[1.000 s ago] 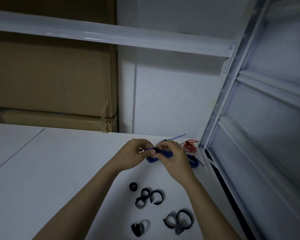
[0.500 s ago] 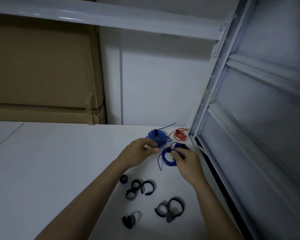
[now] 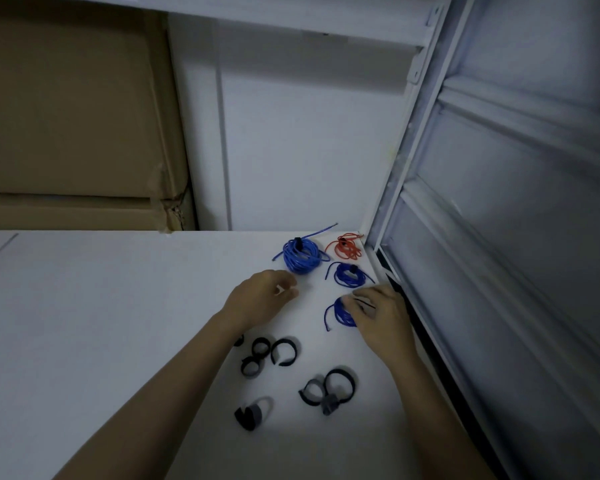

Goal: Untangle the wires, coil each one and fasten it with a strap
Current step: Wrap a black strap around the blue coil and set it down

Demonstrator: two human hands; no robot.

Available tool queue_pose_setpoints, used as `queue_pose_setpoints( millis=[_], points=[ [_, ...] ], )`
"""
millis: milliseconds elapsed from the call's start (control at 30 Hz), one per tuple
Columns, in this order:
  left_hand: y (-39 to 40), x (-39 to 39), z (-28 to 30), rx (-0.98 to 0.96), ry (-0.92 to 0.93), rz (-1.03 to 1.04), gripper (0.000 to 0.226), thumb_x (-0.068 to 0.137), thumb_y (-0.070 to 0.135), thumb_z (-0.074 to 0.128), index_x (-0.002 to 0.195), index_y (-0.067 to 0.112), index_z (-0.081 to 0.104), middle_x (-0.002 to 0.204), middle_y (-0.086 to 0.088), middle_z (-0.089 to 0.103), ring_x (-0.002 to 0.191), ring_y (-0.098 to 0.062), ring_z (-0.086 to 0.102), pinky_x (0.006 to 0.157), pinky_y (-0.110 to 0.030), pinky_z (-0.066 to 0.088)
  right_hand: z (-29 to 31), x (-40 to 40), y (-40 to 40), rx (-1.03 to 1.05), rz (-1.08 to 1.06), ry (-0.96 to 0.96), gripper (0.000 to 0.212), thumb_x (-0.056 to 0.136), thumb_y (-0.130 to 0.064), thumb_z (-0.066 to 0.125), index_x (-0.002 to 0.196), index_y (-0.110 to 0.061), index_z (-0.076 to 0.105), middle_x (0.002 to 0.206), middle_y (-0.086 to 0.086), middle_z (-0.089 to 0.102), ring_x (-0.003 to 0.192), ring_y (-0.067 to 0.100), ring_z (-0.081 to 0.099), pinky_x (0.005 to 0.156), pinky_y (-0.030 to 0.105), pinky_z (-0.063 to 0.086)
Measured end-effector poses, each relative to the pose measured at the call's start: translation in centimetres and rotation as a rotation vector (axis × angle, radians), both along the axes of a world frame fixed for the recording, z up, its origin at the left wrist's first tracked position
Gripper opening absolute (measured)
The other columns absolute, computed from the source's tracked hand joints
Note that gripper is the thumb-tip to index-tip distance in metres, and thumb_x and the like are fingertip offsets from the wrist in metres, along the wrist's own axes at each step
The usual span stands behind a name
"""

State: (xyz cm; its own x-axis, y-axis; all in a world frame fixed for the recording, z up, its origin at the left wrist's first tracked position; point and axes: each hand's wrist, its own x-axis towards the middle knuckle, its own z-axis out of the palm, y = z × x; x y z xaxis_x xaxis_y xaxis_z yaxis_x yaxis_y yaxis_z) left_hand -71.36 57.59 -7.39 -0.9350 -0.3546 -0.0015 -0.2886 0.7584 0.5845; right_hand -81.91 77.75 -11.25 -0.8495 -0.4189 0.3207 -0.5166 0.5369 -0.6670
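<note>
White table (image 3: pixel 101 306) bearing, at its far right corner, four coiled wires; no legible writing or labels appear anywhere. Cardboard boxes (image 3: pixel 70 116) stand behind the table, cut off at the left edge. Largest coil, light blue (image 3: pixel 300 256), strapped; red coil (image 3: pixel 347 247) beside it; dark blue coil (image 3: pixel 349 275) nearer. The right hand (image 3: pixel 381 317) rests on a fourth blue coil (image 3: pixel 340 313) (fingers partly covering it; grip unclear). The left hand (image 3: pixel 260 299) hovers, fingers loosely curled, holding nothing. Loose black straps (image 3: pixel 284 353) lie between the forearms, one partly hidden.
</note>
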Motion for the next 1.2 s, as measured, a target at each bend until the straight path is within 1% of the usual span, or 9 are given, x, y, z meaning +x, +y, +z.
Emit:
queue_pose_setpoints(
  millis=[67, 133, 233, 333, 467, 600, 833, 1034, 1200],
  points=[
    [0.1, 0.1, 0.0, -0.005, 0.002, 0.003, 0.026, 0.095, 0.036, 0.054, 0.115, 0.021, 0.063, 0.111, 0.005, 0.063, 0.090, -0.011, 0.056, 0.087, -0.031, 0.048, 0.1, 0.3, -0.2, 0.071, 0.013, -0.012, 0.041, 0.070, -0.041, 0.081, 0.094, -0.011, 0.070, 0.103, 0.004, 0.059, 0.099, 0.021, 0.054, 0.083, 0.036, 0.049],
    [0.3, 0.2, 0.1, -0.012, 0.002, 0.007, 0.026, 0.095, 0.036, 0.054, 0.115, 0.021, 0.062, 0.111, 0.006, 0.062, 0.091, -0.011, 0.057, 0.087, -0.030, 0.047, -0.1, 0.2, -0.4, 0.095, 0.013, -0.042, 0.041, 0.068, -0.038, 0.083, 0.094, -0.010, 0.068, 0.102, 0.005, 0.059, 0.099, 0.024, 0.055, 0.082, 0.036, 0.049],
    [0.4, 0.4, 0.1, -0.017, 0.006, 0.012, 0.026, 0.096, 0.036, 0.052, 0.115, 0.022, 0.062, 0.112, 0.006, 0.062, 0.095, -0.012, 0.058, 0.087, -0.031, 0.048, -0.4, 0.0, -0.7, 0.034, -0.013, -0.061, 0.037, 0.068, -0.028, 0.084, 0.094, -0.009, 0.067, 0.102, 0.006, 0.059, 0.100, 0.026, 0.056, 0.082, 0.036, 0.050],
    [0.6, 0.7, 0.0, -0.020, 0.010, 0.024, 0.025, 0.096, 0.036, 0.052, 0.115, 0.023, 0.063, 0.112, 0.006, 0.063, 0.092, -0.011, 0.057, 0.087, -0.030, 0.047, -0.3, -0.2, -0.7, -0.030, -0.035, -0.124, 0.043, 0.066, -0.031, 0.085, 0.100, -0.013, 0.065, 0.106, 0.002, 0.057, 0.104, 0.025, 0.054, 0.084, 0.040, 0.050],
    [0.7, 1.1, -0.1, -0.020, 0.029, 0.047, 0.024, 0.096, 0.035, 0.052, 0.115, 0.024, 0.063, 0.112, 0.006, 0.063, 0.089, -0.008, 0.054, 0.086, -0.030, 0.047, -0.2, 0.2, -0.6, -0.032, -0.066, -0.049, 0.049, 0.070, -0.040, 0.081, 0.107, -0.014, 0.062, 0.116, 0.001, 0.055, 0.112, 0.019, 0.045, 0.085, 0.034, 0.046],
    [0.9, 1.9, -0.1, -0.011, 0.036, 0.065, 0.025, 0.097, 0.035, 0.051, 0.116, 0.024, 0.062, 0.113, 0.006, 0.063, 0.091, -0.009, 0.054, 0.085, -0.028, 0.046, -0.1, 0.4, -0.4, 0.061, -0.057, -0.023, 0.040, 0.077, -0.033, 0.075, 0.108, -0.011, 0.063, 0.116, 0.005, 0.055, 0.115, 0.025, 0.044, 0.089, 0.038, 0.045],
    [0.8, 4.1, 0.4, -0.051, 0.110, 0.205, 0.027, 0.098, 0.034, 0.048, 0.121, 0.024, 0.058, 0.114, 0.006, 0.063, 0.100, -0.011, 0.058, 0.083, -0.028, 0.046, 1.0, 1.3, -2.4, 0.046, -0.082, 0.417, 0.025, 0.072, -0.027, 0.078, 0.091, -0.014, 0.068, 0.102, 0.006, 0.063, 0.106, 0.025, 0.044, 0.089, 0.046, 0.037],
    [-0.6, 8.0, 1.5, -0.116, 0.275, 0.387, 0.028, 0.098, 0.033, 0.050, 0.123, 0.024, 0.058, 0.110, 0.005, 0.064, 0.098, -0.012, 0.060, 0.074, -0.025, 0.042, 3.0, 3.2, -7.2, -0.043, 0.126, 0.457, 0.021, 0.077, -0.025, 0.067, 0.095, -0.013, 0.068, 0.102, 0.006, 0.062, 0.100, 0.021, 0.042, 0.084, 0.043, 0.043],
    [-3.6, 13.2, 2.7, -0.176, 0.402, 0.550, 0.028, 0.097, 0.031, 0.051, 0.123, 0.020, 0.057, 0.108, 0.002, 0.065, 0.092, -0.014, 0.061, 0.071, -0.025, 0.043, 4.9, 7.4, -12.8, -0.083, 0.373, 0.391, 0.018, 0.087, -0.020, 0.064, 0.103, -0.012, 0.066, 0.107, 0.004, 0.058, 0.101, 0.023, 0.050, 0.085, 0.035, 0.045]
  ],
)
